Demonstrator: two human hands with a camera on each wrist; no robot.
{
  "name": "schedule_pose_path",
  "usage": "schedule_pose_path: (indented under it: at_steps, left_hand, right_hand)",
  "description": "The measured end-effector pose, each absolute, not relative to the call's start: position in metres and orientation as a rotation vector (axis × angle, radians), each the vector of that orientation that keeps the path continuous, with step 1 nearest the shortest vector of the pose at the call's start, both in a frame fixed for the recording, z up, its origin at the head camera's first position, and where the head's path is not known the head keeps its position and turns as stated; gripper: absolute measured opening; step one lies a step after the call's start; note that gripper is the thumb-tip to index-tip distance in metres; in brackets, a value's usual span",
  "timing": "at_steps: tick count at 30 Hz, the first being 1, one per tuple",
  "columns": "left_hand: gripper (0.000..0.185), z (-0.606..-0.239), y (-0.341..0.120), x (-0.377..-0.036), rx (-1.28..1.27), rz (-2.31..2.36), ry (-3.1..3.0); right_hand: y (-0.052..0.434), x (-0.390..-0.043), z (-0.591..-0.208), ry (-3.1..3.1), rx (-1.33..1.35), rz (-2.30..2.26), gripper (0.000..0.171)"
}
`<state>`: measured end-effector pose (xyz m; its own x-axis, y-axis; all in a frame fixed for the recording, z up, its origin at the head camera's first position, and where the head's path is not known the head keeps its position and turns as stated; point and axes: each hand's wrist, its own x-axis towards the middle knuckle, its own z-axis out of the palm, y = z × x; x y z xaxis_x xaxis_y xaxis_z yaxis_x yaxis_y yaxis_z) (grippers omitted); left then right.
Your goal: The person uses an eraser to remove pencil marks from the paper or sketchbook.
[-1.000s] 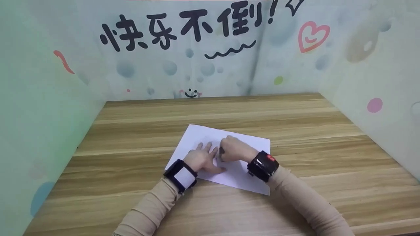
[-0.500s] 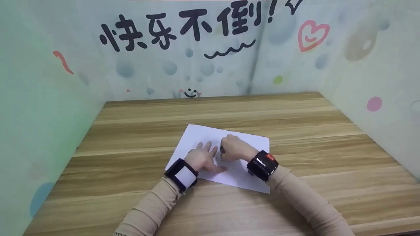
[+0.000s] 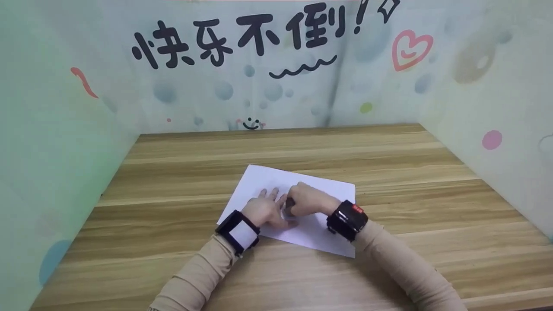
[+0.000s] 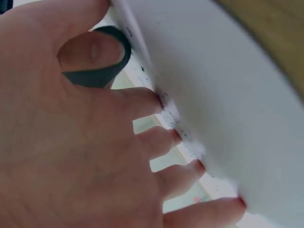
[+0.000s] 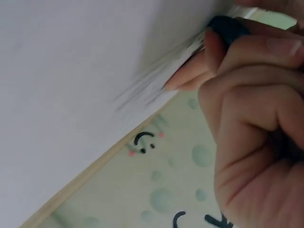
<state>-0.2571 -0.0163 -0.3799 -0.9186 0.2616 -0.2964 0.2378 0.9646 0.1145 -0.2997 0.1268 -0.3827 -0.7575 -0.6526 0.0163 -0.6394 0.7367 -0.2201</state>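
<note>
Nearest the camera, two beige sleeves with black wrist-mounted cameras lead up to the hands, which meet over the white rectangular sheet of paper (image 3: 319,235) lying skewed on the striped wooden tabletop (image 3: 173,242).

The left hand (image 3: 264,210) lies flat on the near-left part of the sheet, fingers straight and spread, pinning it down; the left wrist view shows those fingertips (image 4: 166,137) pressed to the paper beside a line of dark specks.

The right hand (image 3: 307,199) has its fingers curled tight round a small dark stubby object (image 3: 290,202), probably an eraser or a short marker tip, though no view is sharp enough to say which. In the right wrist view the dark end (image 5: 228,27) sits pinched between thumb and fingers, touching the sheet where faint grey streaks show.

The change: half a second ago the right hand sat slightly farther up the sheet with its dark tip clear of the left hand; now it has slid nearer and leftward, so the tip is just beside the left thumb, and a pale grey smudge shows on the paper under it. The left hand has not shifted and the sheet has kept its place. That reads as a short rubbing or marking stroke in progress, the sheet held steady.

Beyond the paper, bare wood runs to the pale decorated backdrop (image 3: 276,86) with black characters and a pink heart.
</note>
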Motion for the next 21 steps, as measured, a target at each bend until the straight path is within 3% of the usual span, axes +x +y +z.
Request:
schedule_pose_path:
  at_steps: [3, 7, 21]
  left_hand:
    - [0.089, -0.38, -0.016, -0.258, 0.403, 0.096, 2.796]
    - [0.088, -0.38, -0.015, -0.26, 0.42, 0.091, 2.767]
    - [0.089, -0.381, -0.008, -0.261, 0.576, 0.072, 2.735]
  right_hand:
    - [0.144, -0.313, -0.38, 2.948, -0.89, -0.362, 0.021]
    - [0.161, -0.325, -0.373, 2.938, -0.741, -0.429, 0.011]
    - [0.147, -0.316, -0.381, 3.011, -1.095, -0.118, 0.008]
